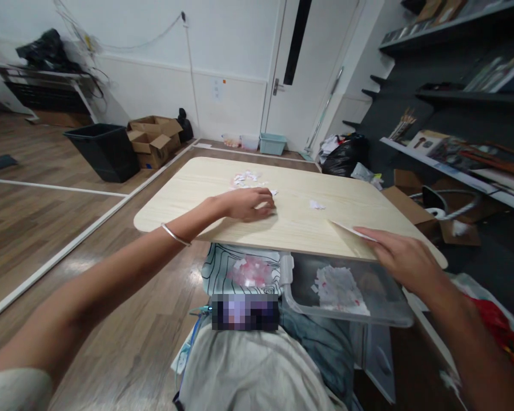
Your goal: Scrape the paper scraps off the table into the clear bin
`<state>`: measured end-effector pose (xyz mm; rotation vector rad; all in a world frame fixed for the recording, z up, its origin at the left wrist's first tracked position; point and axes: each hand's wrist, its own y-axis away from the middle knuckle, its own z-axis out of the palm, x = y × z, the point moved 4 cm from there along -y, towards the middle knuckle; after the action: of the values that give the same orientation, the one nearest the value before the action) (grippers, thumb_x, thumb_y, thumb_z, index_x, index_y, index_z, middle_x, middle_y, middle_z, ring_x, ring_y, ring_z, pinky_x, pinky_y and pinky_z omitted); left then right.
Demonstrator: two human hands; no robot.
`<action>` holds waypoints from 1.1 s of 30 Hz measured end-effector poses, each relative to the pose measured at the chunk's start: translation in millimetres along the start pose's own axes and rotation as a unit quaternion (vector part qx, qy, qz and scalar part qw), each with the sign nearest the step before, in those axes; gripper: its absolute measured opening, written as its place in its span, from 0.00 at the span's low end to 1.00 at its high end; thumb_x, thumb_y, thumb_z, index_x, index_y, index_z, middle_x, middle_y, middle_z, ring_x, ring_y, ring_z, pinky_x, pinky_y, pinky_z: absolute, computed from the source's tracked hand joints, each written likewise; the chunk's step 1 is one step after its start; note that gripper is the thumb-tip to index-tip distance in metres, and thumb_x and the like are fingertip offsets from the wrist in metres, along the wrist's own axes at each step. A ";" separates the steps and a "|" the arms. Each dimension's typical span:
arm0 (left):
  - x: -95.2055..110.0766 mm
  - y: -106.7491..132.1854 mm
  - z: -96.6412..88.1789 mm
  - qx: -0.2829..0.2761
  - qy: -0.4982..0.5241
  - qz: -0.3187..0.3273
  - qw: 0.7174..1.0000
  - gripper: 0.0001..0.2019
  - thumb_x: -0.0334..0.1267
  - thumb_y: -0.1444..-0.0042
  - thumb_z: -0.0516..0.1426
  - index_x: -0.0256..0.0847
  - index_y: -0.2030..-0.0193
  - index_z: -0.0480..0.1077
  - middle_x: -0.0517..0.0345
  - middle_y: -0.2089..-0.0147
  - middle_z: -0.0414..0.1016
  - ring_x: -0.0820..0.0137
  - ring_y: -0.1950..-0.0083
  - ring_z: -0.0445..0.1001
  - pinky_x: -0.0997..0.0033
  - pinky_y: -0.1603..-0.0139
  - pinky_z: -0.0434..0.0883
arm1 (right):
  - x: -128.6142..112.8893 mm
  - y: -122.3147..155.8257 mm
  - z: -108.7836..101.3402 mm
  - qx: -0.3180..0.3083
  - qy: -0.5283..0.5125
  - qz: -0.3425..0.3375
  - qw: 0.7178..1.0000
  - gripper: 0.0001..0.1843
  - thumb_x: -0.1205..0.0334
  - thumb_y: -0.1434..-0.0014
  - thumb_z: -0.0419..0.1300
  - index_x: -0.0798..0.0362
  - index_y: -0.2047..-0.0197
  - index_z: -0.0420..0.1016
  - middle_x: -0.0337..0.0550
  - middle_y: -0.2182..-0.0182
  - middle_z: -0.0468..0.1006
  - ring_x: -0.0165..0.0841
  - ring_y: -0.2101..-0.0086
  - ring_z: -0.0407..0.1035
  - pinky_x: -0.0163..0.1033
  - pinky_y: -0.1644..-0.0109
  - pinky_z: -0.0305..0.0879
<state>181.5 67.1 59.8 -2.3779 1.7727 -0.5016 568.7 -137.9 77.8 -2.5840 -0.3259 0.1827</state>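
Note:
My left hand (pixel 251 204) rests low over the pale wooden table (pixel 188 200), its fingers curled down and together; what they hold, if anything, is hidden. White paper scraps (pixel 245 179) lie in a loose pile just beyond it, with a few bits by its knuckles. A thin white card (pixel 352 230), seen nearly edge-on and tilted, is pinched in my right hand (pixel 405 257) above the table's near right part. Between the two hands, further back, sits a small heap of paper pieces (pixel 316 204).
Below the near table edge, a clear plastic bin (pixel 394 302) holds crumpled whitish paper (pixel 340 288). Pink and white scraps (pixel 252 271) lie on a line-patterned cloth (pixel 214 271) beside it. A black trash bin (pixel 105 151) and cardboard boxes (pixel 154 140) stand left; shelves (pixel 458 165) line the right.

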 end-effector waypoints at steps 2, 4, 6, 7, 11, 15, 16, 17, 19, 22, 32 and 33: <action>-22.7 9.9 8.2 -0.006 0.016 -0.004 1.000 0.20 0.51 0.10 0.57 0.43 0.34 0.88 0.40 0.34 0.91 0.54 0.32 0.89 0.56 0.26 0.82 | 7.0 -13.1 8.6 -0.061 0.019 0.012 0.998 0.23 0.56 0.17 0.63 0.38 0.35 1.02 0.46 0.42 1.00 0.55 0.43 0.97 0.56 0.37 0.94; -34.4 14.5 15.2 0.005 0.043 -0.003 0.999 0.22 0.51 0.10 0.57 0.40 0.33 0.87 0.37 0.32 0.90 0.54 0.32 0.89 0.55 0.25 0.83 | 10.7 -27.3 12.2 -0.096 0.041 0.027 0.994 0.22 0.55 0.17 0.65 0.38 0.34 1.02 0.47 0.41 1.00 0.58 0.43 0.97 0.57 0.37 0.93; -41.3 13.3 19.2 0.014 0.061 -0.007 0.998 0.23 0.53 0.11 0.59 0.38 0.31 0.86 0.34 0.30 0.89 0.53 0.31 0.89 0.53 0.24 0.83 | 11.4 -43.1 13.0 -0.117 0.058 0.036 0.991 0.23 0.54 0.15 0.64 0.40 0.33 1.02 0.51 0.39 0.99 0.60 0.41 0.96 0.59 0.36 0.91; -44.1 10.9 19.8 0.017 0.066 -0.008 0.998 0.23 0.53 0.11 0.59 0.38 0.31 0.86 0.34 0.30 0.89 0.53 0.31 0.89 0.53 0.23 0.83 | 10.8 -51.4 13.0 -0.125 0.063 0.035 0.990 0.23 0.54 0.14 0.63 0.41 0.33 1.02 0.53 0.38 0.99 0.62 0.40 0.96 0.60 0.35 0.91; -55.9 -1.6 18.1 0.021 0.063 -0.015 0.998 0.21 0.52 0.12 0.60 0.39 0.34 0.87 0.36 0.33 0.89 0.54 0.33 0.89 0.54 0.24 0.83 | 9.1 -85.9 14.1 -0.142 0.063 0.023 0.988 0.24 0.50 0.13 0.61 0.44 0.36 1.02 0.55 0.41 1.00 0.59 0.42 0.95 0.56 0.38 0.88; -58.9 -3.7 16.4 0.056 0.026 -0.023 0.998 0.17 0.47 0.14 0.59 0.40 0.39 0.88 0.36 0.37 0.90 0.54 0.36 0.89 0.54 0.26 0.83 | 12.2 -119.3 17.4 -0.147 0.060 0.027 0.987 0.29 0.42 0.13 0.60 0.48 0.44 1.02 0.55 0.53 1.00 0.54 0.53 0.92 0.49 0.49 0.79; -56.8 -2.0 15.8 0.072 0.013 -0.021 0.997 0.16 0.45 0.14 0.60 0.41 0.41 0.88 0.36 0.37 0.90 0.53 0.36 0.89 0.53 0.26 0.83 | 12.4 -126.8 18.4 -0.146 0.056 0.025 0.987 0.30 0.41 0.13 0.60 0.48 0.46 1.02 0.55 0.56 0.99 0.53 0.55 0.90 0.48 0.51 0.76; -53.7 0.4 15.1 0.088 -0.001 -0.017 0.996 0.14 0.44 0.15 0.60 0.42 0.42 0.88 0.37 0.37 0.90 0.53 0.36 0.88 0.52 0.26 0.83 | 12.1 -133.6 19.6 -0.147 0.050 0.021 0.988 0.30 0.40 0.14 0.60 0.49 0.48 1.01 0.54 0.58 0.98 0.51 0.56 0.89 0.47 0.53 0.73; -46.6 5.7 13.5 0.110 -0.031 -0.011 0.993 0.12 0.40 0.19 0.61 0.43 0.43 0.87 0.38 0.37 0.90 0.51 0.35 0.87 0.50 0.26 0.82 | 9.9 -144.6 22.0 -0.152 0.036 0.010 0.988 0.30 0.39 0.15 0.59 0.49 0.50 1.00 0.53 0.61 0.97 0.49 0.59 0.86 0.46 0.54 0.69; -40.2 12.7 10.5 0.116 -0.066 -0.019 0.991 0.13 0.35 0.31 0.65 0.45 0.43 0.87 0.41 0.39 0.89 0.49 0.35 0.85 0.49 0.29 0.81 | 5.3 -154.0 23.5 -0.162 0.018 0.004 0.987 0.30 0.40 0.17 0.59 0.50 0.52 0.99 0.54 0.61 0.96 0.47 0.61 0.83 0.46 0.56 0.66; -38.9 28.0 -18.2 0.245 -0.072 -0.112 0.960 0.11 0.43 0.18 0.57 0.46 0.49 0.80 0.44 0.48 0.89 0.55 0.47 0.84 0.57 0.44 0.79 | -24.4 -132.3 -11.7 -0.248 -0.045 -0.033 0.967 0.49 0.17 0.18 0.53 0.51 0.62 0.94 0.41 0.77 0.71 0.42 0.68 0.71 0.47 0.59 0.64; -38.8 28.7 -21.3 0.247 -0.069 -0.137 0.957 0.11 0.45 0.17 0.57 0.48 0.53 0.78 0.47 0.54 0.87 0.57 0.52 0.83 0.60 0.48 0.77 | -26.6 -128.3 -16.0 -0.249 -0.051 -0.042 0.966 0.50 0.15 0.18 0.53 0.51 0.61 0.94 0.40 0.78 0.70 0.41 0.69 0.71 0.47 0.59 0.64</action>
<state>138.4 97.3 64.0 -2.2299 1.0991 -0.6946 521.2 -45.9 159.5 -3.0546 -0.5811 0.2281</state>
